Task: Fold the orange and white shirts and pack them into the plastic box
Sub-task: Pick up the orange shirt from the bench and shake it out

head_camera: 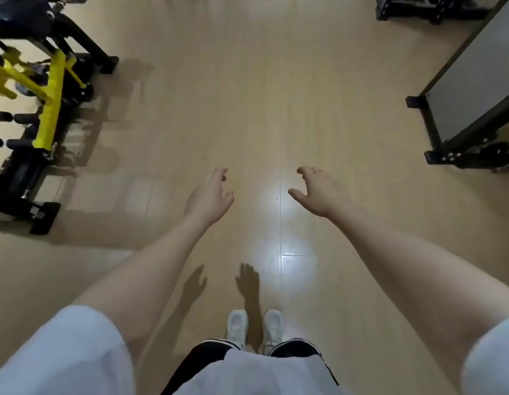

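Both my arms reach forward over a bare wooden floor. My left hand (212, 195) is held out with its fingers loosely curled and apart, holding nothing. My right hand (316, 192), with a ring on one finger, is likewise empty, thumb and fingers spread. The two hands are level, about a hand's width apart. No orange shirt, white shirt or plastic box appears anywhere in view.
A black and yellow exercise machine (45, 109) stands at the left. A grey table with a black frame (472, 89) stands at the right, and another black frame (430, 7) at the top right. My white shoes (254, 326) are below on the light wooden floor (247, 81).
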Available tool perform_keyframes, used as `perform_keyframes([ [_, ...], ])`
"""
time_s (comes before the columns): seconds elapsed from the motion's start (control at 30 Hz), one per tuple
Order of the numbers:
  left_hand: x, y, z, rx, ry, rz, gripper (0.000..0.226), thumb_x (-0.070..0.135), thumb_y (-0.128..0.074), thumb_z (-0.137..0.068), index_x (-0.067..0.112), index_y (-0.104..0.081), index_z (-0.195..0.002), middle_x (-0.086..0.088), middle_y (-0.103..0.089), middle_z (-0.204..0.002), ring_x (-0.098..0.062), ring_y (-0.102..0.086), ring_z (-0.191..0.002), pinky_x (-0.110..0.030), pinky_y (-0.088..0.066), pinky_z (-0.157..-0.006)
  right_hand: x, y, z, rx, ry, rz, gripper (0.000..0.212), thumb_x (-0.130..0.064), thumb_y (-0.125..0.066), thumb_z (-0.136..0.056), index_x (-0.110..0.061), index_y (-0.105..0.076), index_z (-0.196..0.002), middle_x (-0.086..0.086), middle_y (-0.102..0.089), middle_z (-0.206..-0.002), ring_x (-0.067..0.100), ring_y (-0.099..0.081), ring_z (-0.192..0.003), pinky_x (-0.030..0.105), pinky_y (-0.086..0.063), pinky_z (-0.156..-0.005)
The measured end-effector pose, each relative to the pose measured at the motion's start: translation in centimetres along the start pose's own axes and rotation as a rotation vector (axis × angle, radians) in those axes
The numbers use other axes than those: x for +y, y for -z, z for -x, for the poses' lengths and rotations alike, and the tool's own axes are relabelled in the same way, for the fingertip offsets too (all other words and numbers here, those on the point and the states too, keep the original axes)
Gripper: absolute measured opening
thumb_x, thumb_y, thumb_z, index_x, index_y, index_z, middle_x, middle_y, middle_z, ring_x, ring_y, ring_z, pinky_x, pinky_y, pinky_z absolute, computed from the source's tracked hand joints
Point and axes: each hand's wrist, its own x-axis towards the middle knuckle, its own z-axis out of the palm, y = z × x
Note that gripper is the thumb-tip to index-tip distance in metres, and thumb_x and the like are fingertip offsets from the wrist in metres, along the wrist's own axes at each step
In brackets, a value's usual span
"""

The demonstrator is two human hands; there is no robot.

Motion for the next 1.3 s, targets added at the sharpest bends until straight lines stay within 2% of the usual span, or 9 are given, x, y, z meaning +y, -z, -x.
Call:
perform_keyframes([
  [0.2,1.0,-0.1,-1.0,0.068,0.006,0.083,0.053,0.021,-0.054,-0.089,0.011,-0.038,-0.138,-0.005,-0.054,-0.126,-0.021,-0.054,-0.105,-0.030,-0.042,-0.089,0.8,1.2,-2.3,-0.027,-0.069,-0.140,0.059,-0.046,-0.049,-0.089,-0.014,-0.035,-0.137,0.006,-0.049,-0.137,0.025,-0.048,-0.123,0.039,-0.044,-0.093],
  [0.37,1.9,0.6,-4.8,0.107,0.044,0.142,0.048,0.018,-0.053,-0.088,0.009,-0.043,-0.134,-0.007,-0.056,-0.121,-0.015,-0.050,-0.088,-0.025,-0.039,-0.084,0.3,2.6,-5.9,-0.047,-0.114,-0.283,0.054,-0.041,-0.051,-0.090,-0.008,-0.042,-0.132,0.012,-0.054,-0.131,0.028,-0.050,-0.120,0.036,-0.042,-0.095],
  [0.5,2.5,1.6,-10.3,0.140,0.050,0.209,0.047,0.017,-0.051,-0.088,0.008,-0.045,-0.133,-0.006,-0.057,-0.118,-0.018,-0.053,-0.093,-0.027,-0.041,-0.086,0.2,3.7,-11.0,-0.041,-0.132,-0.295,0.053,-0.041,-0.049,-0.090,-0.010,-0.042,-0.132,0.010,-0.055,-0.129,0.027,-0.051,-0.118,0.038,-0.045,-0.094],
  [0.7,1.9,3.1,-22.3,0.093,0.070,0.292,0.045,0.018,-0.052,-0.088,0.007,-0.046,-0.131,-0.006,-0.058,-0.112,-0.021,-0.057,-0.100,-0.027,-0.041,-0.088,0.6,5.6,-22.1,-0.102,-0.178,-0.265,0.050,-0.036,-0.051,-0.090,-0.009,-0.043,-0.132,0.010,-0.054,-0.131,0.027,-0.052,-0.117,0.034,-0.043,-0.091],
  [0.83,1.8,6.0,-31.3,0.009,0.086,0.265,0.043,0.020,-0.052,-0.088,0.008,-0.048,-0.129,-0.006,-0.061,-0.107,-0.026,-0.058,-0.100,-0.029,-0.043,-0.087,0.1,8.8,-30.5,-0.096,-0.239,-0.283,0.049,-0.033,-0.050,-0.092,-0.007,-0.043,-0.132,0.012,-0.052,-0.134,0.028,-0.049,-0.122,0.032,-0.040,-0.094],
  [0.93,2.3,8.5,-38.2,-0.063,0.024,0.209,0.043,0.019,-0.052,-0.087,0.009,-0.048,-0.129,-0.007,-0.062,-0.109,-0.029,-0.059,-0.100,-0.033,-0.045,-0.089,-0.2,10.8,-36.6,-0.079,-0.254,-0.305,0.047,-0.032,-0.049,-0.092,-0.008,-0.044,-0.132,0.012,-0.053,-0.133,0.028,-0.049,-0.122,0.031,-0.040,-0.093],
  [1.03,3.4,10.3,-44.5,-0.053,-0.009,0.176,0.042,0.019,-0.052,-0.088,0.009,-0.049,-0.129,-0.005,-0.061,-0.108,-0.026,-0.059,-0.099,-0.030,-0.044,-0.088,0.2,12.7,-41.8,-0.045,-0.270,-0.347,0.047,-0.031,-0.048,-0.092,-0.007,-0.043,-0.132,0.013,-0.053,-0.132,0.029,-0.049,-0.122,0.032,-0.039,-0.094],
  [1.17,5.3,10.7,-52.2,-0.035,-0.016,0.198,0.038,0.015,-0.052,-0.088,0.006,-0.052,-0.125,0.001,-0.057,-0.094,-0.027,-0.060,-0.097,-0.027,-0.043,-0.085,2.5,15.0,-48.8,-0.025,-0.281,-0.316,0.054,-0.031,-0.048,-0.092,-0.008,-0.032,-0.138,0.015,-0.049,-0.135,0.031,-0.048,-0.122,0.038,-0.042,-0.097],
  [1.3,7.3,10.2,-61.3,-0.045,-0.046,0.157,0.038,0.012,-0.052,-0.087,0.005,-0.052,-0.124,-0.008,-0.063,-0.105,-0.028,-0.059,-0.099,-0.026,-0.042,-0.086,5.7,18.0,-57.7,0.011,-0.283,-0.316,0.056,-0.029,-0.050,-0.091,-0.007,-0.031,-0.139,0.018,-0.050,-0.134,0.034,-0.048,-0.123,0.038,-0.040,-0.098],
])
